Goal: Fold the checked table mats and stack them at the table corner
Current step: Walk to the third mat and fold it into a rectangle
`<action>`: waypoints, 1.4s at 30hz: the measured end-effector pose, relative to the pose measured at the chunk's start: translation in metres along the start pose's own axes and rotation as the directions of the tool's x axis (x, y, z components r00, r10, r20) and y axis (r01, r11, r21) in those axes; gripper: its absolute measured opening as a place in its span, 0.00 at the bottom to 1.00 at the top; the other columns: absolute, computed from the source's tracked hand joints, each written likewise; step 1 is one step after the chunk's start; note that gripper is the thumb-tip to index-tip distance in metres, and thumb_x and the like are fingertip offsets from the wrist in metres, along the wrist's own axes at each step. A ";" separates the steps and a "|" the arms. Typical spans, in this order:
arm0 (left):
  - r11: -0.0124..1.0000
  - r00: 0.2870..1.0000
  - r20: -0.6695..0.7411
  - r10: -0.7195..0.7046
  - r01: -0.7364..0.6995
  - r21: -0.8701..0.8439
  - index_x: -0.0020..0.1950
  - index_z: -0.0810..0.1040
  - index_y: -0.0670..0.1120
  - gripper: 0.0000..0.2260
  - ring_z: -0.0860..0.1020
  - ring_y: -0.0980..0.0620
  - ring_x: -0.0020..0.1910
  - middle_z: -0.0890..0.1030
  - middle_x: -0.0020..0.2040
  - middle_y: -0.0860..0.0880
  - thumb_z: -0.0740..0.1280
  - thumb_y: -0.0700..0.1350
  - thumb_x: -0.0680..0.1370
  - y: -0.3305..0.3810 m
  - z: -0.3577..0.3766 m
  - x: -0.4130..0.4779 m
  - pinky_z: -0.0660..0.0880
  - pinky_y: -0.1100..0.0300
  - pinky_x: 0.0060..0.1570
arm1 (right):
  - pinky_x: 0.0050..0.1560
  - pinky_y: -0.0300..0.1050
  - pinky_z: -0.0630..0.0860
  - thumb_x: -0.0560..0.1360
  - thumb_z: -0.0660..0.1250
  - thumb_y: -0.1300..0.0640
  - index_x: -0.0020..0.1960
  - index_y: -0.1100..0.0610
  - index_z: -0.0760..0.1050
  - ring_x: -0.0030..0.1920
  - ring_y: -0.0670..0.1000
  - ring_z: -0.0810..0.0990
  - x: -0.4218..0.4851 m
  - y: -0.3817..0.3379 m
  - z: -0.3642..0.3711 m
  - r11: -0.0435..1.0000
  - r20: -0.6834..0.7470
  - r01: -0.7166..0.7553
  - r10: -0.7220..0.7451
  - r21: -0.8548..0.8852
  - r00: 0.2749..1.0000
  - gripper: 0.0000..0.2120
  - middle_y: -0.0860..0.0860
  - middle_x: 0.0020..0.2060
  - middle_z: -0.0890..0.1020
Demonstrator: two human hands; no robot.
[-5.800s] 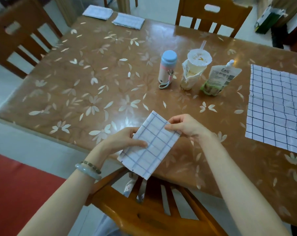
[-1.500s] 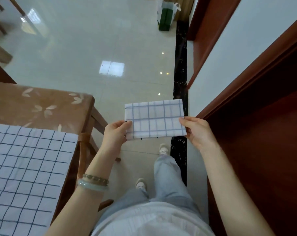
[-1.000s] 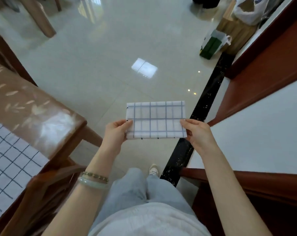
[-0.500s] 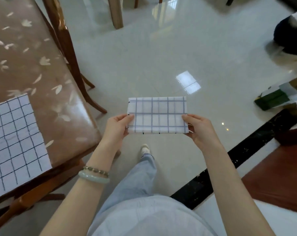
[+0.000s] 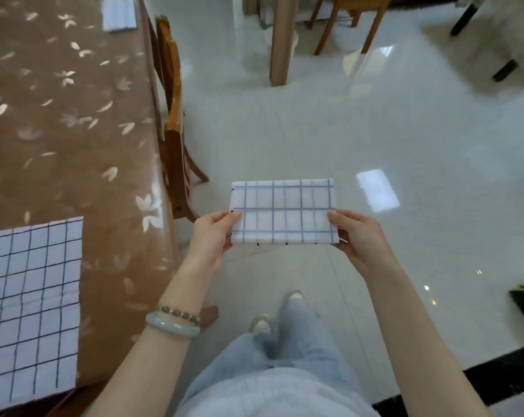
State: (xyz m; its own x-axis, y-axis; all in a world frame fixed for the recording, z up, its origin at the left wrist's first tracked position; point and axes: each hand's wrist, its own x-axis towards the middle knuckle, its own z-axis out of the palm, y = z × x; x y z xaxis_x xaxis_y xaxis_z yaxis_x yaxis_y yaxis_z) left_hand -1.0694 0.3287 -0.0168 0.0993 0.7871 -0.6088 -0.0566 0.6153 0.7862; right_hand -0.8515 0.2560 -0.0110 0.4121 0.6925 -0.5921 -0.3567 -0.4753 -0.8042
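**Carry it level, land it square**

The folded mat (image 5: 283, 212) is held in the air over the floor (image 5: 375, 130), just off the long edge of the table (image 5: 74, 176). It is a tidy rectangle with its loose layered edges turned toward the person. The left hand (image 5: 211, 236) pinches its left end and the right hand (image 5: 358, 236) its right end. Each thumb lies on top with the fingers under the cloth, so both hands are clamped on the mat.

To do this step well, I would hold both ends with light tension and keep the mat level, so the layers do not slide apart. A chair (image 5: 172, 115) is tucked against the table's edge. At the table's far corner sits a pale folded piece (image 5: 118, 14). It is blurred, but it is probably the stack to aim for. Lay the mat squarely on it with edges matched, then let go. An open mat (image 5: 29, 305) lies flat at the near end, not yet folded.
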 end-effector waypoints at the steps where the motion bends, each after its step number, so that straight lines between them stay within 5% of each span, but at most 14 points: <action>1: 1.000 1.000 -0.014 0.007 -0.007 -0.012 0.45 0.80 0.42 0.04 0.80 0.58 0.29 0.83 0.33 0.51 0.66 0.38 0.78 0.009 0.004 0.011 0.73 0.68 0.27 | 0.42 0.42 0.77 0.75 0.67 0.63 0.45 0.59 0.79 0.38 0.49 0.80 0.014 -0.011 0.005 1.000 0.015 -0.002 0.002 -0.006 1.000 0.03 0.53 0.38 0.82; 10: 0.995 0.983 -0.176 0.050 -0.065 -0.078 0.46 0.81 0.44 0.04 0.80 0.48 0.42 0.85 0.38 0.48 0.67 0.39 0.77 0.093 0.054 0.137 0.75 0.56 0.43 | 0.47 0.47 0.77 0.75 0.67 0.63 0.46 0.61 0.79 0.40 0.53 0.80 0.173 -0.115 0.050 0.996 0.161 -0.003 0.017 -0.086 0.987 0.03 0.56 0.40 0.82; 14: 0.991 0.968 -0.248 0.033 -0.063 -0.115 0.48 0.80 0.46 0.03 0.83 0.54 0.40 0.85 0.40 0.51 0.67 0.41 0.78 0.138 0.085 0.191 0.77 0.62 0.37 | 0.47 0.46 0.77 0.75 0.66 0.62 0.48 0.62 0.80 0.40 0.51 0.81 0.246 -0.174 0.066 0.986 0.237 0.016 0.024 -0.164 0.971 0.05 0.55 0.40 0.83; 23: 0.975 0.915 -0.404 0.006 -0.095 -0.200 0.54 0.79 0.45 0.06 0.81 0.51 0.49 0.82 0.50 0.47 0.67 0.42 0.78 0.227 0.112 0.292 0.76 0.62 0.42 | 0.45 0.45 0.78 0.75 0.66 0.62 0.47 0.61 0.80 0.39 0.51 0.81 0.376 -0.285 0.139 0.958 0.380 0.074 0.039 -0.276 0.924 0.04 0.55 0.40 0.83; 32: 0.962 0.879 -0.475 0.029 -0.154 -0.226 0.56 0.79 0.41 0.09 0.82 0.43 0.51 0.85 0.48 0.44 0.67 0.41 0.77 0.307 0.089 0.412 0.77 0.46 0.57 | 0.42 0.43 0.79 0.76 0.65 0.63 0.48 0.62 0.79 0.39 0.52 0.81 0.489 -0.350 0.249 0.931 0.433 0.101 0.065 -0.350 0.899 0.05 0.56 0.41 0.82; 42: 0.939 0.852 -0.521 0.055 -0.222 -0.264 0.46 0.81 0.44 0.04 0.81 0.50 0.44 0.85 0.42 0.49 0.67 0.39 0.77 0.435 0.034 0.537 0.76 0.57 0.47 | 0.39 0.40 0.78 0.76 0.65 0.63 0.45 0.61 0.79 0.37 0.49 0.82 0.591 -0.430 0.392 0.927 0.478 0.102 0.089 -0.360 0.874 0.05 0.52 0.36 0.84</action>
State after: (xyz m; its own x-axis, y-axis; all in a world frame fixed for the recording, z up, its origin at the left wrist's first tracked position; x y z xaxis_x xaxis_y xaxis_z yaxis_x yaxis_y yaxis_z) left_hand -1.0067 1.0172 0.0019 -0.4359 0.7272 -0.5302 -0.3375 0.4140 0.8454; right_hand -0.7835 1.0828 0.0053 -0.0729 0.8220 -0.5648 0.0132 -0.5654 -0.8247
